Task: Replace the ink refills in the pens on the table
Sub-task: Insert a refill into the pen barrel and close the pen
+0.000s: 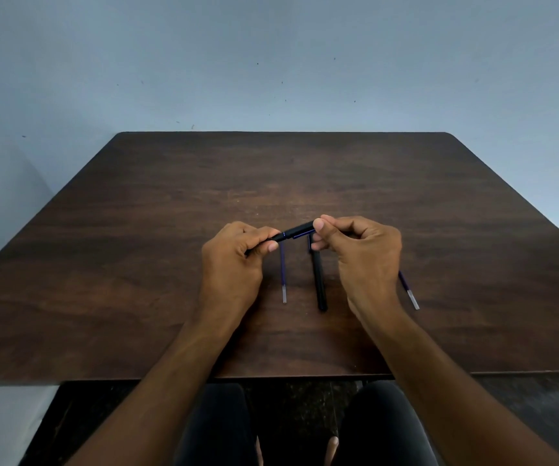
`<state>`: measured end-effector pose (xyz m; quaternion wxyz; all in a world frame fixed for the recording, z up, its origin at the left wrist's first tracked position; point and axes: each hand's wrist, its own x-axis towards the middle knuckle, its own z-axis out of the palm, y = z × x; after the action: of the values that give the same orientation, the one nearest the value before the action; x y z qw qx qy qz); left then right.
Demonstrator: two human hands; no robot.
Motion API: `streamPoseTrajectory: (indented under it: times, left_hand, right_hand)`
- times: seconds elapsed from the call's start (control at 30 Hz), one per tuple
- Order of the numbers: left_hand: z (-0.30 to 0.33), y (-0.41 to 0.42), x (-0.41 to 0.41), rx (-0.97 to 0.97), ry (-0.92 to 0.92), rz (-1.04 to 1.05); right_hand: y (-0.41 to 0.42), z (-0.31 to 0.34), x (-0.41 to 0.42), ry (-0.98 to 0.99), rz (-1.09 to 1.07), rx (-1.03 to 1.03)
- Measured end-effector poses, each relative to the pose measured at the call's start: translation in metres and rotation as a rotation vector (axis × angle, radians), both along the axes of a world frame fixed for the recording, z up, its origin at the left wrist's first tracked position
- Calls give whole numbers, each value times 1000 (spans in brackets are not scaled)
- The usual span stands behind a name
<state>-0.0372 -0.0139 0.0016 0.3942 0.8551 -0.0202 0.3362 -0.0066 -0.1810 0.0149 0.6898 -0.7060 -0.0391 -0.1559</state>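
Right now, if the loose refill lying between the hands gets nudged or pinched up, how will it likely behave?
The refill is a thin round tube, so it would probably roll sideways on the smooth table when nudged. It looks very light and may flex slightly. Lying flat, it is probably awkward to pinch, perhaps easiest at its clear end.

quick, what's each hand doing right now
Left hand: closed, gripping one end of the black pen.
Right hand: closed, pinching the pen's other end.
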Motion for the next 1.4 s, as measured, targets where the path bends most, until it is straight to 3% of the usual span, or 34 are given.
streamPoseTrajectory:
  times: [0.43, 0.6, 0.9, 1.1, 1.27, 1.4]
  left_hand:
    - [4, 0, -3, -23, 17, 58]
    - [12, 4, -4, -155, 59, 190]
    - [26, 19, -21, -103, 63, 411]
    - [22, 30, -30, -44, 202, 479]
    - [19, 30, -22, -49, 445, 510]
    - [19, 27, -21, 121, 530, 560]
  right_hand:
    - [2, -5, 1, -22, 1, -26]
    - [2, -5, 2, -48, -103, -154]
    - [0, -8, -1, -102, -109, -237]
    - [3, -10, 1, -121, -91, -300]
    - [3, -13, 2, -121, -96, -365]
    - [3, -13, 1, -102, -83, -419]
